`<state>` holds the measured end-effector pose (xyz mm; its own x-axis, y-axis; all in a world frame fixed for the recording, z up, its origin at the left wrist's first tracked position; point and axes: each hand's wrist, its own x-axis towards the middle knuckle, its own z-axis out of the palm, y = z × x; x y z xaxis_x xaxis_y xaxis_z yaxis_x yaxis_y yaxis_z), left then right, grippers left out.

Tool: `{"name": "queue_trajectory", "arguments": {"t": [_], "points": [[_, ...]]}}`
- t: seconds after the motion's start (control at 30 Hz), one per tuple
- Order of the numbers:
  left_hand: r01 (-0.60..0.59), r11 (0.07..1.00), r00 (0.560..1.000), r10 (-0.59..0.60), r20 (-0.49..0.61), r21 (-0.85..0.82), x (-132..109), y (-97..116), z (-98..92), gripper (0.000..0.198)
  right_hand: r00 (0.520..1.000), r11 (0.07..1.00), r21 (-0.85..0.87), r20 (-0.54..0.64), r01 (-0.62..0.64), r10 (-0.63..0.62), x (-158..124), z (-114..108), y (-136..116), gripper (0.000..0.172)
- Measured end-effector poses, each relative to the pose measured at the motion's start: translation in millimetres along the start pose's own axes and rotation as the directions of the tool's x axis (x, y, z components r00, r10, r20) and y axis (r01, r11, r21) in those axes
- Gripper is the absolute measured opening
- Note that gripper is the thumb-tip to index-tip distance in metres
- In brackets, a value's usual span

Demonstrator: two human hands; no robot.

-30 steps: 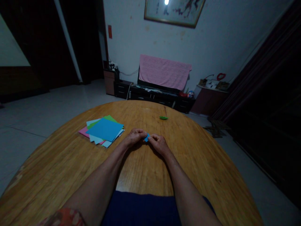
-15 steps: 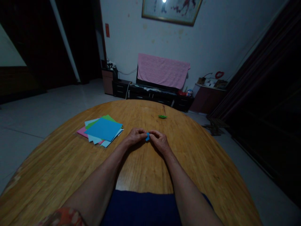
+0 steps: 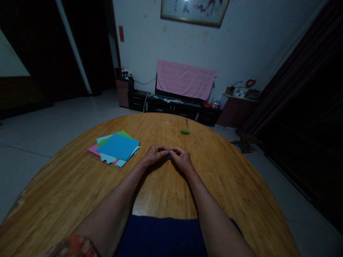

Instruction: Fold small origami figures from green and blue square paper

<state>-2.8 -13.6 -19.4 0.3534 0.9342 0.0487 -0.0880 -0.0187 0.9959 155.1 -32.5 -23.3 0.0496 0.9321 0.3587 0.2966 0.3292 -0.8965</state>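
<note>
A small piece of folded blue paper (image 3: 168,154) shows between my fingertips near the middle of the table; most of it is hidden behind my fingers and thumbs. My left hand (image 3: 155,154) pinches it from the left. From the right, my right hand (image 3: 181,157) pinches the same paper, and the two hands nearly meet. Beyond them lies a small green folded paper piece (image 3: 185,132), apart from both hands. To the left of my left hand is a fanned stack of square paper sheets (image 3: 118,146), a blue one on top of green, pale blue and pink ones.
The round wooden table (image 3: 219,192) has its curved far edge in front of a low black cabinet (image 3: 158,106). A pink cloth (image 3: 184,79) drapes over a screen on that cabinet. Dark curtains (image 3: 289,64) hang at the right.
Less of the blue paper shows now, as my fingers and thumbs have closed in around it. Both hands stay in nearly the same spot.
</note>
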Motion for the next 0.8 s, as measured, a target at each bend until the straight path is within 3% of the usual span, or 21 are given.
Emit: {"name": "queue_trajectory", "arguments": {"t": [0.1, 0.33, 0.63, 0.8], "points": [[-0.038, 0.997, 0.999, 0.038, -0.005, 0.067, 0.4, 0.4, -0.2, 0.029, 1.000, 1.000, -0.018, -0.015, 0.006, -0.006, -0.2, -0.9, -1.5, 0.023], [-0.112, 0.910, 0.990, 0.136, -0.031, 0.399, -3.0, 8.5, -0.4, 0.025, 1.000, 0.995, -0.093, -0.018, 0.021, -0.023, -1.3, 1.9, -2.9, 0.022], [-0.165, 0.748, 0.955, 0.283, -0.084, 0.643, -1.2, 8.5, 2.7, 0.022, 0.999, 0.993, -0.116, -0.047, 0.001, -0.006, -3.0, 5.8, -11.4, 0.020], [-0.149, 0.725, 0.953, 0.286, -0.098, 0.673, -2.7, 12.8, 7.3, 0.022, 0.996, 0.986, -0.160, -0.081, -0.045, 0.032, -1.7, 7.4, -9.9, 0.020]]}}
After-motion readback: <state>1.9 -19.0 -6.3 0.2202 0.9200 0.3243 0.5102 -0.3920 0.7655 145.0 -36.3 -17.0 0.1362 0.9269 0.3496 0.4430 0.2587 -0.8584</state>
